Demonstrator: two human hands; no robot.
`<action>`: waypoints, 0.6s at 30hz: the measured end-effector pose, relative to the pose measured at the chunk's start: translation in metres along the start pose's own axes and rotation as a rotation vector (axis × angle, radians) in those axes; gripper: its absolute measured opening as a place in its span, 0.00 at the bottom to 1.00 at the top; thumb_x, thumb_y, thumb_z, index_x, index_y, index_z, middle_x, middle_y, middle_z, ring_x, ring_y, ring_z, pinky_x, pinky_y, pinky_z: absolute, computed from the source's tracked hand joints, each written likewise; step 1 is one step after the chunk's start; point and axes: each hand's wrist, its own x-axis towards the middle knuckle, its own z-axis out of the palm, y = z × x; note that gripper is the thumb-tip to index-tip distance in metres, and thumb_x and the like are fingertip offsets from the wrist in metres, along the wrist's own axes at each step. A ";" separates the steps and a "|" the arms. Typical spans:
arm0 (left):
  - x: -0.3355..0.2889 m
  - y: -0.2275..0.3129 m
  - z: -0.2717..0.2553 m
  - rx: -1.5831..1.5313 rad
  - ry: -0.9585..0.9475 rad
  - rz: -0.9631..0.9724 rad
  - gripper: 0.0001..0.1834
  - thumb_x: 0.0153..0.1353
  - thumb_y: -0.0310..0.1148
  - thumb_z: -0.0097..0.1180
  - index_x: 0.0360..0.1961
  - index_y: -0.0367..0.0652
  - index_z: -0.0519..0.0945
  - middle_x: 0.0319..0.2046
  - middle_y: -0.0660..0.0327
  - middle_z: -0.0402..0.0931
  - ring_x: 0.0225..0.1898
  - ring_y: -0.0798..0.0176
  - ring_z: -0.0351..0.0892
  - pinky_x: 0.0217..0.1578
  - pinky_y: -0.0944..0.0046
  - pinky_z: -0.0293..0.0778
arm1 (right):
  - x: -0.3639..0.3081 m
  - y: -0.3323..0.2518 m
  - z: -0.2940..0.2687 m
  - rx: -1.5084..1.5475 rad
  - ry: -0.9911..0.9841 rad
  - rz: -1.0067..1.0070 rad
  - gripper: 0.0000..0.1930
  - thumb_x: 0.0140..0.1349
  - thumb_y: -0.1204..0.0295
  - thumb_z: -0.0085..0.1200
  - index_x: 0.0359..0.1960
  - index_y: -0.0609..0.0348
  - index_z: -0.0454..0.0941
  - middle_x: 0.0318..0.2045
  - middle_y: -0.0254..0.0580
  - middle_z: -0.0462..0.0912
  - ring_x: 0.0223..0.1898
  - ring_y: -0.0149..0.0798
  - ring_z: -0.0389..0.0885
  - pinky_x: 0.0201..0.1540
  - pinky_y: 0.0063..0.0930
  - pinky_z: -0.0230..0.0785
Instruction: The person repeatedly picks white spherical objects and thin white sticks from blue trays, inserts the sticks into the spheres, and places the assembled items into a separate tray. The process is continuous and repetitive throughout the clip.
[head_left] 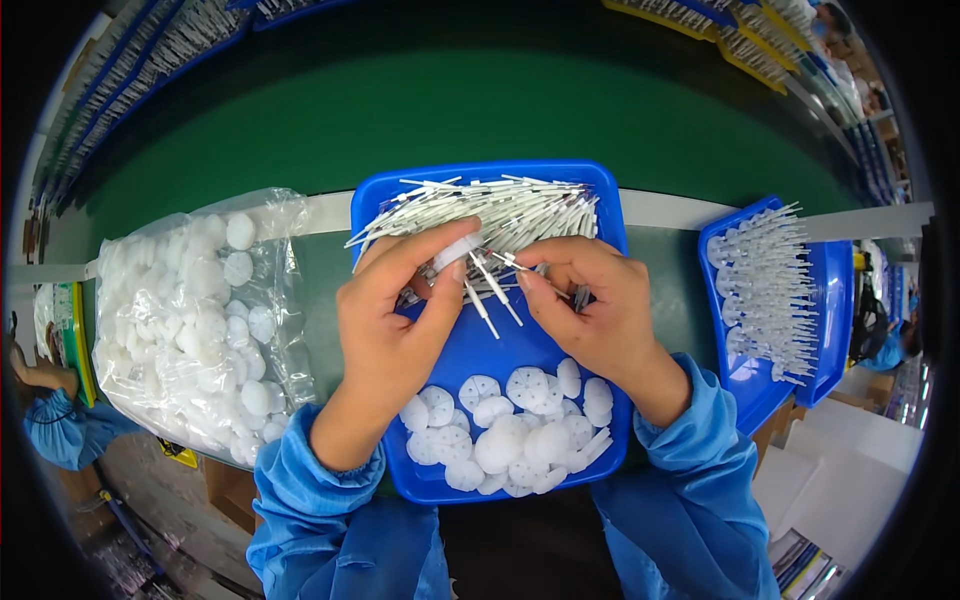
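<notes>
Over a blue tray [400, 477], my left hand [388, 310] pinches a white plastic disc [457, 250] between thumb and fingers. Two thin white sticks [492, 285] extend from that disc toward the tray floor. Close beside it, my right hand [605, 300] grips another thin white stick [510, 261] by its end, tip pointing at the disc. Dark ends of further sticks seem to show under the right fingers. A heap of white sticks [520, 205] fills the tray's far part. Loose white discs with small holes [515, 430] lie in its near part.
Left of the tray lies a clear plastic bag of white discs [190, 320]. On the right, a blue tray [742, 375] holds rows of discs with sticks standing out [770, 290]. Filled trays [150, 90] line the far left. Another person's hand [45, 375] shows at the left edge.
</notes>
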 end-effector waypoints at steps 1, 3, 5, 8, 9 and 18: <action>0.000 0.000 0.000 0.002 -0.005 -0.001 0.21 0.66 0.19 0.67 0.60 0.45 0.90 0.44 0.59 0.89 0.39 0.70 0.84 0.37 0.70 0.79 | 0.000 -0.001 0.000 -0.008 -0.013 -0.004 0.10 0.61 0.76 0.73 0.44 0.53 0.89 0.15 0.31 0.77 0.17 0.31 0.76 0.24 0.28 0.68; -0.001 0.000 0.002 0.008 0.014 0.001 0.21 0.66 0.19 0.67 0.60 0.45 0.90 0.42 0.59 0.89 0.38 0.69 0.84 0.37 0.70 0.80 | 0.001 -0.003 -0.001 -0.025 -0.040 -0.018 0.10 0.61 0.76 0.73 0.44 0.53 0.89 0.15 0.31 0.77 0.17 0.31 0.76 0.24 0.28 0.68; -0.001 0.000 0.004 -0.008 0.038 -0.007 0.21 0.66 0.19 0.67 0.60 0.44 0.90 0.41 0.59 0.89 0.37 0.69 0.84 0.37 0.69 0.81 | 0.000 -0.002 -0.001 -0.022 -0.028 -0.020 0.11 0.62 0.76 0.73 0.45 0.54 0.89 0.15 0.31 0.77 0.16 0.31 0.75 0.24 0.27 0.68; -0.003 0.000 0.006 -0.001 0.047 -0.011 0.21 0.66 0.19 0.68 0.59 0.44 0.90 0.42 0.57 0.89 0.35 0.67 0.85 0.37 0.68 0.82 | 0.001 -0.006 -0.002 -0.047 -0.045 -0.020 0.11 0.62 0.76 0.73 0.46 0.54 0.89 0.15 0.31 0.78 0.16 0.31 0.76 0.24 0.27 0.68; -0.003 0.002 0.006 0.044 0.028 0.003 0.21 0.65 0.18 0.68 0.59 0.44 0.90 0.42 0.57 0.89 0.35 0.66 0.85 0.37 0.68 0.82 | 0.001 -0.008 -0.001 -0.060 -0.057 -0.019 0.11 0.62 0.76 0.73 0.46 0.54 0.89 0.15 0.32 0.78 0.16 0.31 0.76 0.24 0.27 0.68; 0.002 0.012 0.001 0.253 -0.064 0.181 0.21 0.60 0.17 0.70 0.56 0.40 0.91 0.46 0.54 0.92 0.37 0.59 0.87 0.39 0.61 0.84 | 0.001 -0.006 -0.006 -0.039 -0.182 0.128 0.06 0.66 0.73 0.72 0.42 0.56 0.89 0.17 0.36 0.81 0.18 0.31 0.80 0.23 0.27 0.70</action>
